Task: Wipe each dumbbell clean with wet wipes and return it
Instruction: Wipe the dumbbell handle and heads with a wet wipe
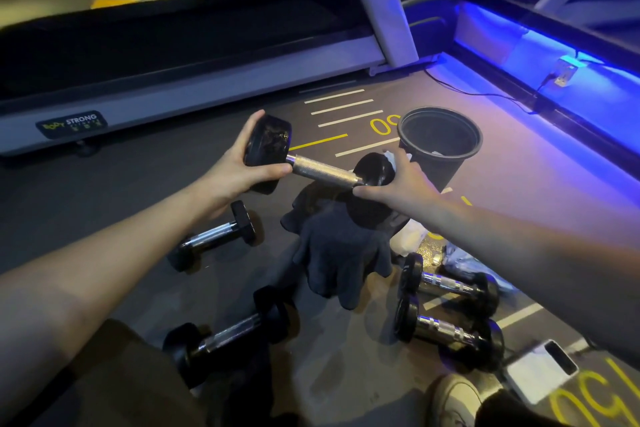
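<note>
Head view, left hand [239, 170] gripping dumbbell [322, 168]

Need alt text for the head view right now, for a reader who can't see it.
A person holds a dumbbell above a gym floor, left hand gripping one head, right hand pressing a white wipe on the other. Four dumbbells, dark gloves and a black bin lie around, beside a treadmill.
</note>
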